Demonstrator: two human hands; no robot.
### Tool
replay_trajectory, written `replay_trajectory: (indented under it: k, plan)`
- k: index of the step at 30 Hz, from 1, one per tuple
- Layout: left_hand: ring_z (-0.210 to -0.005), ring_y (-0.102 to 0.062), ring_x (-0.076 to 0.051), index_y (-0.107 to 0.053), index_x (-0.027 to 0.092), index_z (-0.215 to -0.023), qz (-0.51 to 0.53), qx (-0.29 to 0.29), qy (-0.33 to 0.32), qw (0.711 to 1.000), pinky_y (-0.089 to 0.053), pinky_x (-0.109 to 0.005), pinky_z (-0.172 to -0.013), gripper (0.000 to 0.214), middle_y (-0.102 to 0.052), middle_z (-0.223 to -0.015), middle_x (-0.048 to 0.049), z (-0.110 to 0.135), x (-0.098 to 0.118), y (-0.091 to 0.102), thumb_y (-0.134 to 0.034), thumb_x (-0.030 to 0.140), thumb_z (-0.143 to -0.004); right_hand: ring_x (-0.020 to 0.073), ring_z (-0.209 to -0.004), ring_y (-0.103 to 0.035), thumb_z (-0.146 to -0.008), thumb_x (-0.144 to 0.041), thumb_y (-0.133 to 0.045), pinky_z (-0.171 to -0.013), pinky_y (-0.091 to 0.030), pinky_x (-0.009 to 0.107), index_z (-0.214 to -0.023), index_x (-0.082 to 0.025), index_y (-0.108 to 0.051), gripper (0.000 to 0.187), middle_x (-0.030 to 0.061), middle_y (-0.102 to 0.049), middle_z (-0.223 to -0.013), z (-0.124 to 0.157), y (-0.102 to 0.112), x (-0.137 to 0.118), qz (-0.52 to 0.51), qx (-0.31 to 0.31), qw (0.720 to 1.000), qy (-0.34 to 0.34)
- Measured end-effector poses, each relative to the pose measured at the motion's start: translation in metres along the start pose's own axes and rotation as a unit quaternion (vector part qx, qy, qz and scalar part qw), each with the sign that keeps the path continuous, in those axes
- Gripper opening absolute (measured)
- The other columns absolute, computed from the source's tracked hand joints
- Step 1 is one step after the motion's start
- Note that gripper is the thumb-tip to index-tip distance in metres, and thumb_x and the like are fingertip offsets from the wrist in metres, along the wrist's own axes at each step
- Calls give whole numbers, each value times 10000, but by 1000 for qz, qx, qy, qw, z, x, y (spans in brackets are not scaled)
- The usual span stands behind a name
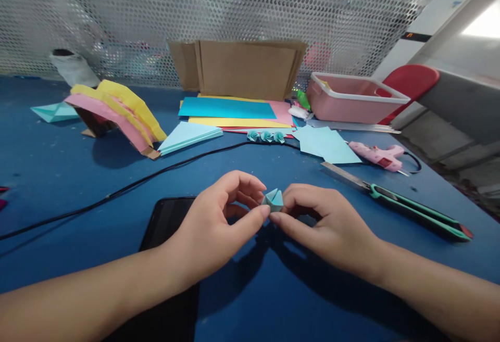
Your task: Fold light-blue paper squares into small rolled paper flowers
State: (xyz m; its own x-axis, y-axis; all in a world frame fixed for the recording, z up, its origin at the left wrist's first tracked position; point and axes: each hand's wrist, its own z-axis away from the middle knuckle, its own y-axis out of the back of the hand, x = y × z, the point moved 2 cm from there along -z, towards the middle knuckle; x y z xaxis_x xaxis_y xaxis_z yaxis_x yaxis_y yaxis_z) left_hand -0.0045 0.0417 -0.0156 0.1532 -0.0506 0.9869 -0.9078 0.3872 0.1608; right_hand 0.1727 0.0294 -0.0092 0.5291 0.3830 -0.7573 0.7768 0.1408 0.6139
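Observation:
Between my two hands, just above the blue table, is a small folded light-blue paper piece (274, 200) with pointed flaps on top. My left hand (219, 222) pinches its left side between thumb and fingers. From the right, my right hand (328, 222) grips the other side with thumb and forefinger. Under my left forearm lies a black tablet-like slab (167, 227). Beyond my hands sit three small folded light-blue paper roses (266, 136) in a row. Square light-blue paper sheets (328, 144) lie to their right, and a stack of folded light-blue paper (191, 136) to their left.
A utility knife (417, 212) with its blade out lies right of my right hand. Behind it are a pink glue gun (378, 155) and a pink bin (351, 100). A black cable (144, 179) crosses the table. Cardboard (246, 68) and a pink-yellow paper model (117, 110) stand farther back.

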Motion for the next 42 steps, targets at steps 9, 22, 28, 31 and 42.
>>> replay_trajectory:
  k: [9, 22, 28, 31, 42]
  plan:
    - [-730, -605, -120, -625, 177, -793, 21, 11, 49, 999, -512, -214, -671, 156, -623, -750, 13, -4, 8, 3, -692, 317, -804, 117, -570, -496, -871, -220, -580, -554, -421, 240, -617, -180, -557, 258, -14, -530, -595, -1, 5, -4, -44, 7, 999, -4]
    - [-692, -564, -102, -606, 198, -867, -59, 4, -11, 998, -471, -199, -626, 79, -616, -781, 20, 0, 2, 3, -563, 261, -887, 128, -698, -641, -807, -82, -593, -639, -522, 227, -847, -206, -683, 159, 13, -685, -794, -1, 6, 0, -13, 66, 995, 76]
    - [-681, -567, -91, -610, 207, -833, -105, -20, -52, 993, -455, -184, -613, 78, -613, -754, 38, 1, 5, 0, -554, 193, -885, 131, -667, -648, -812, -138, -624, -617, -522, 233, -852, -215, -674, 100, 2, -677, -772, 1, 6, 2, -16, 84, 995, 51]
    - [-694, -584, -87, -606, 214, -857, -115, -19, -72, 991, -471, -180, -641, 70, -618, -766, 45, 1, 5, -1, -551, 184, -888, 129, -655, -636, -836, -156, -594, -626, -514, 238, -762, -198, -648, 101, 7, -677, -737, 0, 6, 1, -22, 60, 997, 41]
    - [-761, -617, -98, -625, 199, -836, -120, -25, -106, 987, -503, -180, -685, 45, -648, -817, 27, 3, 5, -1, -597, 171, -857, 129, -736, -593, -803, -96, -570, -697, -492, 250, -803, -151, -646, 93, 45, -632, -800, -1, 3, -3, -25, 8, 995, 91]
